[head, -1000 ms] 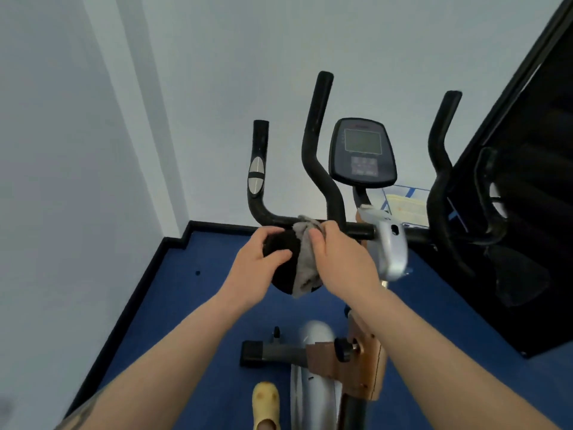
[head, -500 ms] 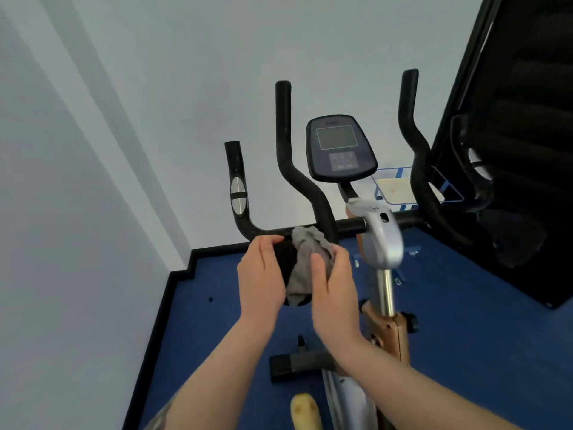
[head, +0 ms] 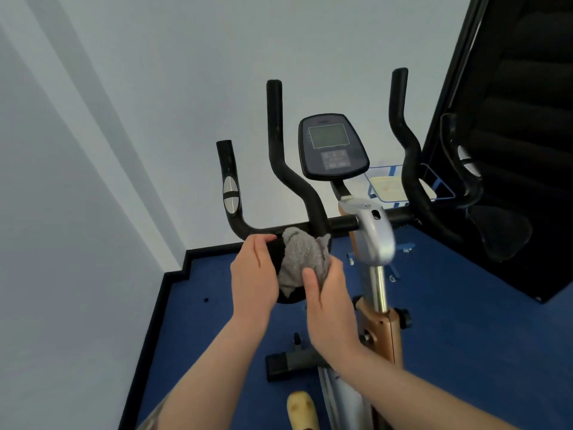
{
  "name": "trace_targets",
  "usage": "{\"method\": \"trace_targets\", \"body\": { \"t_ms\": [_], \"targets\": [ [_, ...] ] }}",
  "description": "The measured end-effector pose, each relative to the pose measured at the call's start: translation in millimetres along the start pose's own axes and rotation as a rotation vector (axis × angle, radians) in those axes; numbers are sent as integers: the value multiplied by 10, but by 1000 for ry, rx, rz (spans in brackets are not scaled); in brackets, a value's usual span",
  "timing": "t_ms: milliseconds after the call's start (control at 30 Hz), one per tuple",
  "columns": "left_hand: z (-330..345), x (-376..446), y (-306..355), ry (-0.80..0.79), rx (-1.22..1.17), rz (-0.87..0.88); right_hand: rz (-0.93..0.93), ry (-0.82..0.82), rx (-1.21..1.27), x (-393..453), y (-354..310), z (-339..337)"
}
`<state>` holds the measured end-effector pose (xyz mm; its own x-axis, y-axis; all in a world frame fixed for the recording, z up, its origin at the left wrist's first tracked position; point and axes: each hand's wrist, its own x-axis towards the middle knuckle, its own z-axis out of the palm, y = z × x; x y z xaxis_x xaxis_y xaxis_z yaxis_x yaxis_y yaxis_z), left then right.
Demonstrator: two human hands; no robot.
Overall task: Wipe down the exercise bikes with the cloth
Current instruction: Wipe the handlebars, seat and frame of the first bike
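Head view: cloth (head: pixel 305 262) half behind hands (head: pixel 328 308).

Both forearms reach forward, converging. Left hand (head: pixel 255 273) upright, fingers curled over far edge of a dark pad. Right hand (head: pixel 329 301) just beside it, fingers bunched around grey cloth (head: pixel 305 259).

Landmark: the console (head: pixel 333 147).
Left of it: I see two upright handlebar horns (head: pixel 276 144), a gap between.
Right: another horn, then a black machine (head: pixel 511 135) close by.
Below: silver stem cover (head: pixel 373 234) blocks.
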<state>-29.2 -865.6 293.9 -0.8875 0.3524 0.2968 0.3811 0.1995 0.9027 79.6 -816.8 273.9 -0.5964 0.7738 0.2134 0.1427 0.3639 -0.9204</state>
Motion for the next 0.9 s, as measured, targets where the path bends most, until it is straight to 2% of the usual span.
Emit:
{"method": "trace_targets", "body": {
  "t_ms": [100,200,300,400,533,633,767,900],
  "targets": [
    [3,-1,3,1,-6,-6,-18,-60,-45,203,2,-157],
    [1,0,-21,6,-7,-4,-69,60,31,330,-81,-238],
    [0,2,-20,-6,-12,-20,-27,165,120,576,-216,-313],
    [-12,-6,5,-10,-2,-19,87,98,77,842,-428,-376],
    [-9,-11,4,-3,-2,-19,115,-64,86,770,-561,-305],
    [-7,-14,16,-5,-8,-18,0,-35,34,588,-491,-279],
    [0,-9,20,6,-17,-10,-208,19,-210,576,-417,-176],
    [1,-10,3,9,-15,-2,-200,-120,-259,668,-412,4]
  ]
}}
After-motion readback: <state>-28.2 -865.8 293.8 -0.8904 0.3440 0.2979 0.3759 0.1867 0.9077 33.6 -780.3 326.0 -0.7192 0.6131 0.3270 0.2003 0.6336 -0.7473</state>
